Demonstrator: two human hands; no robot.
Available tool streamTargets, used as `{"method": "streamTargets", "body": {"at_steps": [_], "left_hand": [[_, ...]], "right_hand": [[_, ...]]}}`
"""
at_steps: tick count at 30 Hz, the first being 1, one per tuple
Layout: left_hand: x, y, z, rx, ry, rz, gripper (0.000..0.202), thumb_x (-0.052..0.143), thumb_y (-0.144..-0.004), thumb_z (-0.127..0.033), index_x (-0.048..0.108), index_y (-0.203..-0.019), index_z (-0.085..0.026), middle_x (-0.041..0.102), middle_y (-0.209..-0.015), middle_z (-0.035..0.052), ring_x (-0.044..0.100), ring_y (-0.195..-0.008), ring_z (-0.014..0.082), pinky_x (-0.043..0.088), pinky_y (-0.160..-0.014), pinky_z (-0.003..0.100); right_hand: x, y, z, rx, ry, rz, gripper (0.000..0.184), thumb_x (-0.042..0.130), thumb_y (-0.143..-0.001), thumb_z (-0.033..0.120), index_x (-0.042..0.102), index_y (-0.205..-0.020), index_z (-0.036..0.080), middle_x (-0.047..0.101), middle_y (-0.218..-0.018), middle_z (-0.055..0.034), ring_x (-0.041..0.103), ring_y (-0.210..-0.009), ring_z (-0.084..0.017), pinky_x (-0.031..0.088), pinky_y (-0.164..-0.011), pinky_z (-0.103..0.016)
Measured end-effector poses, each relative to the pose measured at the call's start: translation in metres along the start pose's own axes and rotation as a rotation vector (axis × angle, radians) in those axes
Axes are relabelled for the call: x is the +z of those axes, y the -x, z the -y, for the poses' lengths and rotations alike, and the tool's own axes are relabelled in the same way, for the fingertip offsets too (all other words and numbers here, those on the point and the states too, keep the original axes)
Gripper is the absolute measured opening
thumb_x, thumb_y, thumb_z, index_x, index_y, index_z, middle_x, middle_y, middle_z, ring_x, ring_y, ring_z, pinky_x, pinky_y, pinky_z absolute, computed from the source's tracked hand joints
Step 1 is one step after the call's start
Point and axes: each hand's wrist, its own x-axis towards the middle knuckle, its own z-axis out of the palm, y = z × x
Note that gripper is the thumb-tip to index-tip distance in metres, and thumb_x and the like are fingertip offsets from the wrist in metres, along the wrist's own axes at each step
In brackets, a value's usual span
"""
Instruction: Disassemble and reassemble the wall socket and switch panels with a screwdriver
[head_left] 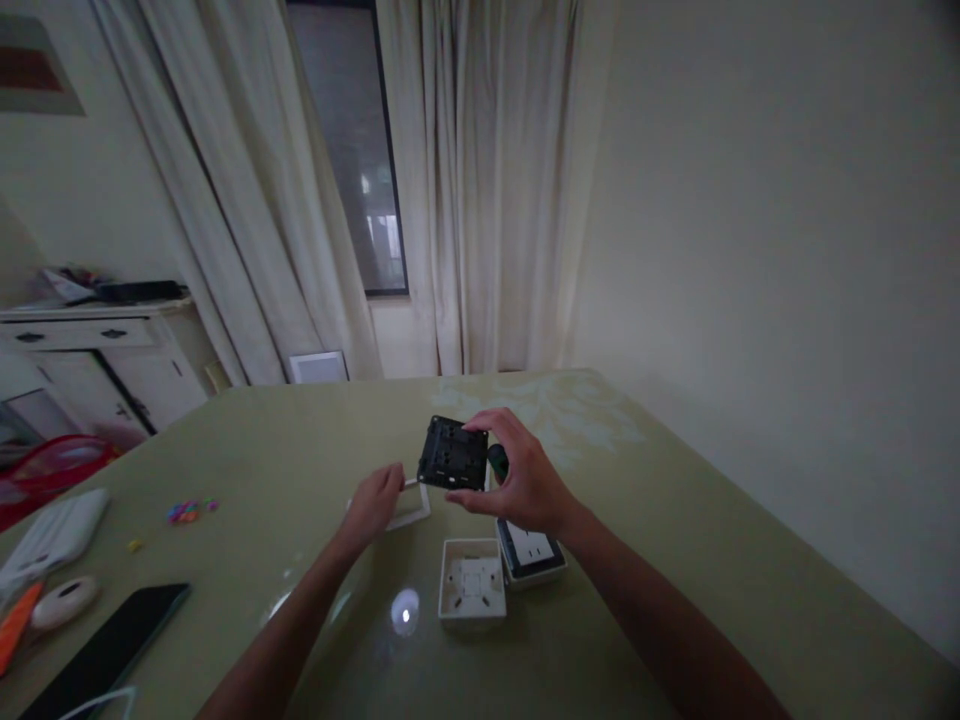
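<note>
My right hand (525, 480) grips a black square socket module (454, 455) by its edges, thumb below and fingers above, raised over the table. Its dark moulded back faces me. A dark green-black rounded object (498, 461), perhaps a screwdriver handle, also shows inside that hand. Closed at a corner of a thin white square frame (411, 518), my left hand (375, 505) is just left of the module. Under the hands sits an open white wall box (472, 590). Beside it, partly behind my right wrist, lies a white-faced socket (531, 548) in a box.
On the table's left are a black phone (112, 640) with a pale cable, a round white object (66, 603), an orange item (19, 625), a white case (56, 535) and small colourful pieces (189, 511). A wall (787, 300) borders the right side.
</note>
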Motion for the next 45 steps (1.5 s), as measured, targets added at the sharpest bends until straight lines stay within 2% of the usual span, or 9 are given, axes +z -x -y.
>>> {"method": "streamTargets", "body": {"at_steps": [7,13,17,21,25,29,34,37,45], "left_hand": [[0.022,-0.026,0.008,0.161,-0.544,0.165,0.004,0.063,-0.093,-0.016,0.066,-0.094,-0.018,0.075,-0.108,0.0155,0.067,-0.115,0.0335,0.045,-0.101,0.044],[0.005,-0.023,-0.001,0.252,-0.624,0.123,0.013,0.056,-0.095,-0.017,0.064,-0.086,-0.022,0.074,-0.101,0.0147,0.066,-0.111,0.035,0.043,-0.105,0.045],[-0.007,-0.002,-0.015,0.295,-0.51,0.055,0.018,0.052,-0.1,-0.03,0.064,-0.088,-0.023,0.072,-0.094,0.0096,0.067,-0.097,0.0312,0.048,-0.093,0.039],[0.009,0.048,-0.023,0.322,-0.308,0.098,0.03,0.048,-0.106,-0.045,0.07,-0.109,-0.025,0.075,-0.1,0.0075,0.07,-0.091,0.0277,0.052,-0.081,0.033],[0.032,0.092,-0.021,0.267,0.066,0.328,0.054,0.091,-0.078,-0.039,0.075,-0.128,-0.027,0.074,-0.13,0.0125,0.066,-0.12,0.0379,0.05,-0.103,0.041],[0.036,0.099,-0.018,0.286,0.015,0.504,0.087,0.102,-0.061,-0.031,0.07,-0.141,-0.027,0.069,-0.142,0.016,0.059,-0.133,0.0449,0.042,-0.116,0.05],[0.021,0.089,-0.011,0.306,-0.038,0.433,0.097,0.103,-0.061,-0.033,0.063,-0.149,-0.027,0.065,-0.146,0.0167,0.059,-0.136,0.0438,0.043,-0.118,0.051],[0.014,0.084,-0.004,0.367,-0.173,0.455,0.107,0.1,-0.065,-0.041,0.05,-0.158,-0.026,0.057,-0.156,0.0173,0.051,-0.144,0.0453,0.038,-0.123,0.056],[0.012,0.084,0.001,0.457,-0.52,0.494,0.11,0.09,-0.077,-0.054,0.031,-0.166,-0.028,0.047,-0.163,0.0185,0.044,-0.148,0.0469,0.034,-0.124,0.065]], "right_hand": [[-0.009,-0.001,0.001,0.028,0.03,-0.031,0.066,0.095,-0.073,0.045,0.06,-0.125,0.024,0.066,-0.122,-0.0085,0.064,-0.114,-0.028,0.052,-0.101,-0.042],[-0.018,-0.002,0.0,0.045,0.061,-0.034,0.065,0.095,-0.073,0.046,0.06,-0.124,0.025,0.066,-0.122,-0.0083,0.064,-0.115,-0.028,0.051,-0.102,-0.042],[-0.022,-0.004,0.001,0.061,0.077,-0.006,0.067,0.097,-0.071,0.044,0.06,-0.124,0.025,0.066,-0.122,-0.0079,0.064,-0.116,-0.028,0.052,-0.102,-0.042],[-0.025,-0.002,0.002,0.135,0.135,0.21,0.067,0.099,-0.07,0.038,0.061,-0.122,0.023,0.065,-0.121,-0.0069,0.066,-0.11,-0.027,0.053,-0.097,-0.039],[-0.022,0.006,-0.002,0.205,0.302,0.52,0.062,0.099,-0.066,0.035,0.064,-0.117,0.021,0.064,-0.117,-0.007,0.067,-0.096,-0.026,0.055,-0.082,-0.036],[-0.01,0.021,-0.009,0.213,0.413,0.778,0.061,0.097,-0.064,0.039,0.064,-0.112,0.022,0.065,-0.11,-0.0069,0.068,-0.087,-0.027,0.054,-0.07,-0.034],[0.026,0.04,-0.009,0.236,0.449,0.71,0.075,0.098,-0.058,0.031,0.062,-0.123,0.02,0.061,-0.127,-0.0159,0.072,-0.093,-0.032,0.058,-0.075,-0.039],[0.043,0.043,-0.003,0.232,0.437,0.779,0.081,0.096,-0.065,0.033,0.057,-0.133,0.016,0.06,-0.133,-0.0205,0.073,-0.101,-0.038,0.06,-0.081,-0.044],[0.041,0.041,0.001,0.223,0.42,0.875,0.084,0.091,-0.074,0.042,0.051,-0.142,0.014,0.054,-0.14,-0.0234,0.07,-0.114,-0.042,0.059,-0.088,-0.049]]}}
